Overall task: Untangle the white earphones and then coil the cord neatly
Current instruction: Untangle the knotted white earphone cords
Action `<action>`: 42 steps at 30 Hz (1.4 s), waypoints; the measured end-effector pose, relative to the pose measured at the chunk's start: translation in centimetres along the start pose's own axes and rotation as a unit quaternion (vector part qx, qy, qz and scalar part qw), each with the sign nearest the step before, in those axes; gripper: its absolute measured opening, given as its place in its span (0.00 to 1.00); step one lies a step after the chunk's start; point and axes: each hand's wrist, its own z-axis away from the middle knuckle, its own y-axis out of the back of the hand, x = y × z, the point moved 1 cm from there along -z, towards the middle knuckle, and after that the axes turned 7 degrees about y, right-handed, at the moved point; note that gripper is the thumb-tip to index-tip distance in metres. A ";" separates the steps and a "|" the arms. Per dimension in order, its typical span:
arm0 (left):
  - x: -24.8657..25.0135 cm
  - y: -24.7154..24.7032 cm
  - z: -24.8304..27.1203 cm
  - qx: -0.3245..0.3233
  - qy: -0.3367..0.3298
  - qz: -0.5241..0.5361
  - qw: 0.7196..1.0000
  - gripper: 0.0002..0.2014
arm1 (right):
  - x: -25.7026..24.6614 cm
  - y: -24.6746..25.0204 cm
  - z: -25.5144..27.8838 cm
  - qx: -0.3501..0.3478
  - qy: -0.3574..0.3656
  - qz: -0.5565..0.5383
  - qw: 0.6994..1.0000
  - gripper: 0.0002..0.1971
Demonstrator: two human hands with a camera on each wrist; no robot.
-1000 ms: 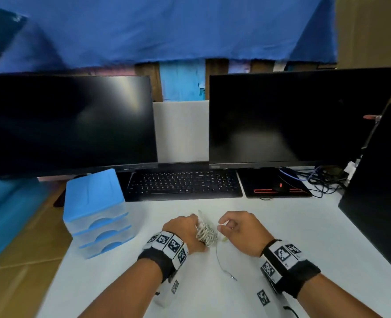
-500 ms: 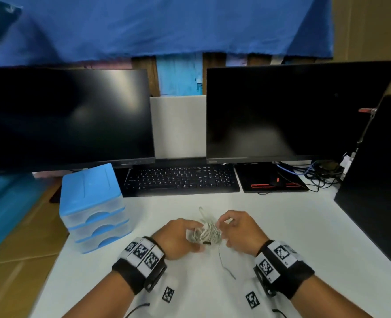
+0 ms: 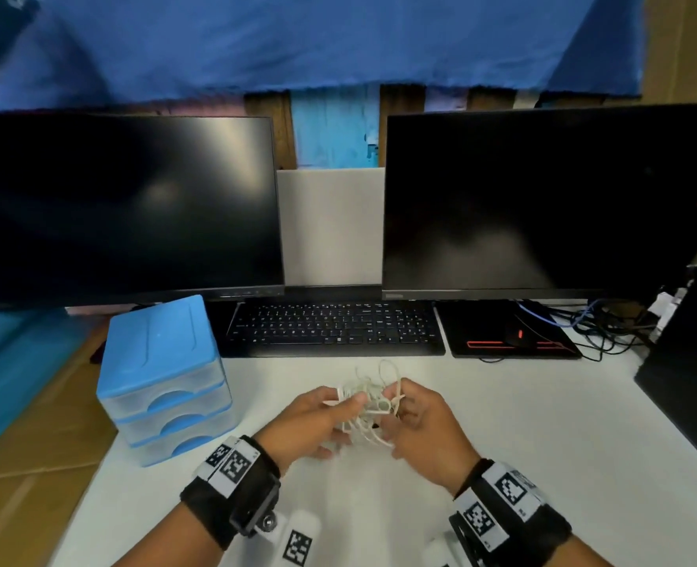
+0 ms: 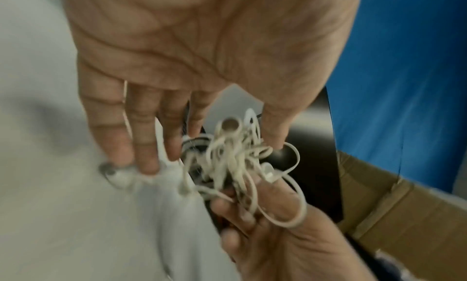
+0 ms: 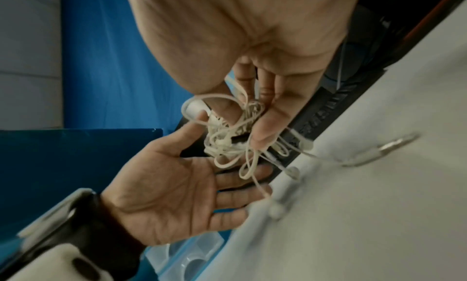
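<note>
The white earphones [image 3: 369, 405] are a tight tangle of cord held a little above the white table [image 3: 543, 444], between my two hands. My right hand [image 3: 420, 423] pinches the knot [image 5: 227, 143] between thumb and curled fingers. My left hand [image 3: 318, 419] lies palm up beside it with straight fingers [image 5: 242, 195] under the loops, its thumb touching one side of the tangle [image 4: 235, 161]. Loose ends with an earbud [image 5: 293, 171] dangle toward the table, blurred.
A blue three-drawer box [image 3: 162, 374] stands left of my hands. Behind them are a black keyboard [image 3: 334, 325], two dark monitors, and a mouse on a black pad [image 3: 510, 337]. Cables [image 3: 608, 325] and a black panel [image 3: 690, 382] fill the right side.
The tangle has come up off the table. My left hand has gone from a closed grip to straight fingers, the right hand has closed in on the knot, and the trailing cord has left the table.
</note>
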 end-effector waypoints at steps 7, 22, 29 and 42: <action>2.7 -1.7 1.7 0.061 -0.143 0.109 0.982 0.07 | -3.5 1.6 1.6 0.003 0.090 -0.022 0.996 0.17; 5.0 -2.3 3.2 0.047 -0.139 0.173 0.974 0.09 | -5.7 3.5 1.7 0.152 0.157 -0.063 0.974 0.09; 5.1 -2.2 4.3 0.022 -0.195 0.165 0.966 0.07 | -6.5 3.4 2.4 0.143 0.211 -0.044 0.966 0.06; 4.9 -1.4 4.7 -0.018 -0.280 0.058 0.958 0.12 | -6.6 3.2 2.2 0.028 0.198 -0.026 0.979 0.12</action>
